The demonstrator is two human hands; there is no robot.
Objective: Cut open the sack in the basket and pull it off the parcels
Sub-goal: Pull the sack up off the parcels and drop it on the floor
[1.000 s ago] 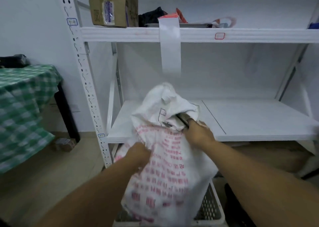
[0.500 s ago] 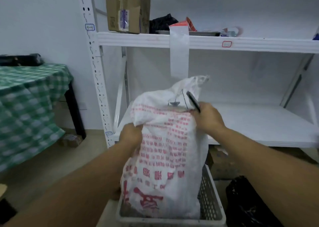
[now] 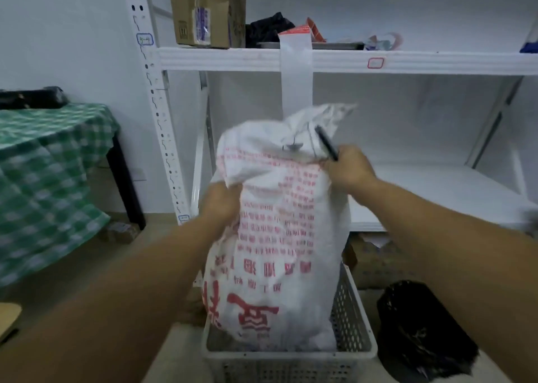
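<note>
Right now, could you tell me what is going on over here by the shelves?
A person is working on a white woven sack with red print that stands upright in a pale perforated plastic basket on the floor. The left hand grips the sack's side; the right hand, holding a slim black tool, is at the bunched top. No cut shows yet, and what the sack holds is hidden.

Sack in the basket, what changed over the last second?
The sack was pulled upright, its slumped top now standing up. The right hand, holding a dark tool, rose with it. The left hand still grips the sack's left side; the sack still sits in the basket.
</note>
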